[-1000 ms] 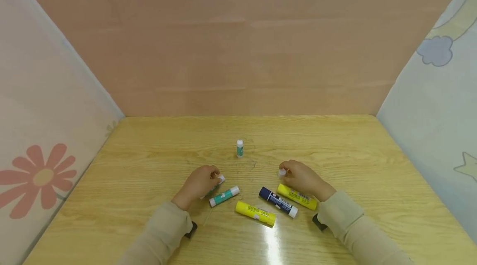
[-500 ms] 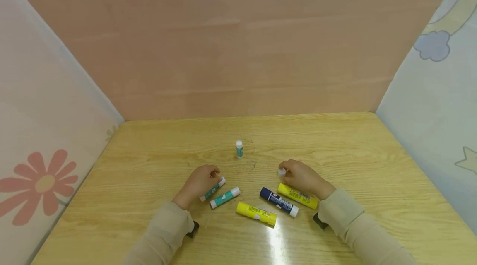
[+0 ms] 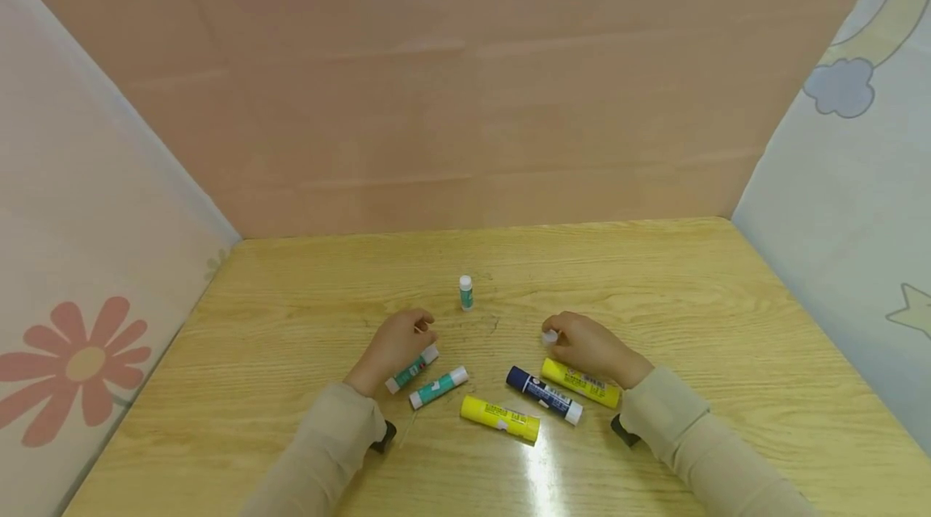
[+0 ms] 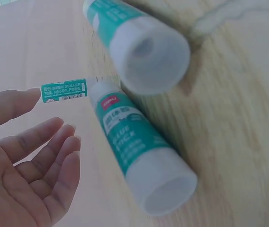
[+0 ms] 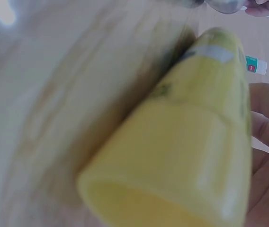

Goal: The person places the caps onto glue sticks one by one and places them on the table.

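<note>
In the head view my left hand (image 3: pixel 393 343) hovers over a lying green-and-white glue stick (image 3: pixel 412 370), its fingers loosely bent with nothing between them. The left wrist view shows that hand (image 4: pixel 35 165) beside the same glue stick (image 4: pixel 132 132); the thumb and fingers are spread apart. Across the table my right hand (image 3: pixel 587 343) pinches a small white cap-like piece (image 3: pixel 549 337) between thumb and fingers; its lower part is hidden. A yellow glue stick (image 3: pixel 580 383) lies just below that hand, and this yellow tube (image 5: pixel 172 142) fills much of the right wrist view.
One small green glue stick (image 3: pixel 466 292) stands upright at the middle back. A second green glue stick (image 3: pixel 439 388), a second yellow one (image 3: pixel 499 418) and a navy one (image 3: pixel 544 395) lie between the arms. A brown wall (image 3: pixel 465 97) rises behind the table.
My left hand has let go of the green glue stick and lifted slightly up and away, uncovering more of it. The right hand stays in place with the white piece.
</note>
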`<act>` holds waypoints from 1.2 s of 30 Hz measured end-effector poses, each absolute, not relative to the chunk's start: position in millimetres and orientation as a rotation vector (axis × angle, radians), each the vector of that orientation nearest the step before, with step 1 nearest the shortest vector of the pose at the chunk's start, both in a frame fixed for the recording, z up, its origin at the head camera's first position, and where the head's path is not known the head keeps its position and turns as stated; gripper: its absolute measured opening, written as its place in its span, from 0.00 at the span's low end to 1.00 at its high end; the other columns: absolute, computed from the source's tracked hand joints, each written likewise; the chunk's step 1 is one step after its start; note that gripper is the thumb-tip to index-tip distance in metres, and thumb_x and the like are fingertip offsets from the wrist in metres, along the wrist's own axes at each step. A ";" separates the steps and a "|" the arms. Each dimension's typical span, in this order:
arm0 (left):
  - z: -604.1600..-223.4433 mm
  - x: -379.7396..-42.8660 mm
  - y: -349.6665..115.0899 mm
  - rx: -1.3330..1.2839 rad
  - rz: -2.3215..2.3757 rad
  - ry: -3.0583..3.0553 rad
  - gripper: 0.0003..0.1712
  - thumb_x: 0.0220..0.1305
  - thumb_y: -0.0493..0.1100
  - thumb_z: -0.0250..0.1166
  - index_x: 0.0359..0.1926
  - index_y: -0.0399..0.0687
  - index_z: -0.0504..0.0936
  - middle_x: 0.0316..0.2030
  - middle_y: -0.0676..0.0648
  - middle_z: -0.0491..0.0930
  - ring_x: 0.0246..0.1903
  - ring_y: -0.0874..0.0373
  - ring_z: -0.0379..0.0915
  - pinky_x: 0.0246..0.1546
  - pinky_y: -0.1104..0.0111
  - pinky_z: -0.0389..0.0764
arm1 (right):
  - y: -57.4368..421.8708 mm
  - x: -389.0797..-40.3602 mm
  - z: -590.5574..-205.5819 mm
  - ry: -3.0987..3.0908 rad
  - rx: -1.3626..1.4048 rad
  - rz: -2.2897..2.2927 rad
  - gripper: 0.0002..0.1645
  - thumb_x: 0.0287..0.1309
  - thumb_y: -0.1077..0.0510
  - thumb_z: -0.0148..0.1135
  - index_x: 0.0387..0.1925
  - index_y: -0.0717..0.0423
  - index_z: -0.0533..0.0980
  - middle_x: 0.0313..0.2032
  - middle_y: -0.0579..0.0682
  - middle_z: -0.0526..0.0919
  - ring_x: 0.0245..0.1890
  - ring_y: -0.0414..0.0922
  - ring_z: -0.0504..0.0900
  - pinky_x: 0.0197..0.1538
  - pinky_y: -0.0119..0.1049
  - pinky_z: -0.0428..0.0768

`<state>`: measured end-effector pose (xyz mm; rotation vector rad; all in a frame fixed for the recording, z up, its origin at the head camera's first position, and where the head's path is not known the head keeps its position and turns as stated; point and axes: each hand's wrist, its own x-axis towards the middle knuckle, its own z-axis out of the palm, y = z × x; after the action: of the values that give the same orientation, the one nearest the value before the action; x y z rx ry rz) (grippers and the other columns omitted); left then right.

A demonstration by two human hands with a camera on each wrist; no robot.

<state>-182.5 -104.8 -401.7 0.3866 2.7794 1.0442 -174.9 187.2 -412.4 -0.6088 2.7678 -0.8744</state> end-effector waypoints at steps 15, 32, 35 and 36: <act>-400.7 -191.2 -98.6 0.341 1.209 2.666 0.19 0.59 0.43 0.56 0.49 0.36 0.71 0.37 0.47 0.72 0.35 0.55 0.68 0.32 0.65 0.72 | 186.5 -176.1 -415.7 2.793 -0.685 -0.818 0.12 0.49 0.65 0.57 0.39 0.62 0.74 0.34 0.49 0.75 0.30 0.40 0.71 0.35 0.38 0.72; -404.7 -202.6 -91.1 0.182 1.303 2.601 0.19 0.58 0.45 0.57 0.48 0.39 0.71 0.39 0.48 0.71 0.38 0.54 0.67 0.37 0.63 0.71 | 185.0 -172.6 -416.4 2.771 -0.709 -0.823 0.04 0.49 0.67 0.56 0.30 0.58 0.73 0.27 0.45 0.72 0.24 0.40 0.66 0.27 0.34 0.68; -405.2 -205.2 -88.0 0.165 1.333 2.601 0.20 0.57 0.45 0.58 0.48 0.39 0.71 0.39 0.47 0.71 0.38 0.54 0.67 0.37 0.63 0.71 | 185.0 -172.2 -417.3 2.770 -0.716 -0.842 0.04 0.49 0.68 0.56 0.29 0.58 0.72 0.26 0.44 0.71 0.24 0.40 0.66 0.27 0.33 0.68; -405.4 -205.8 -87.1 0.166 1.349 2.595 0.20 0.57 0.44 0.58 0.48 0.39 0.71 0.39 0.47 0.71 0.37 0.54 0.67 0.36 0.63 0.71 | 185.1 -172.2 -417.7 2.767 -0.719 -0.849 0.04 0.49 0.68 0.56 0.29 0.58 0.72 0.26 0.44 0.71 0.23 0.40 0.66 0.26 0.33 0.68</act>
<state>-205.8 -87.1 -405.4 0.1660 2.5948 1.3487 -172.2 185.1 -417.7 -0.7191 2.7665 -0.8495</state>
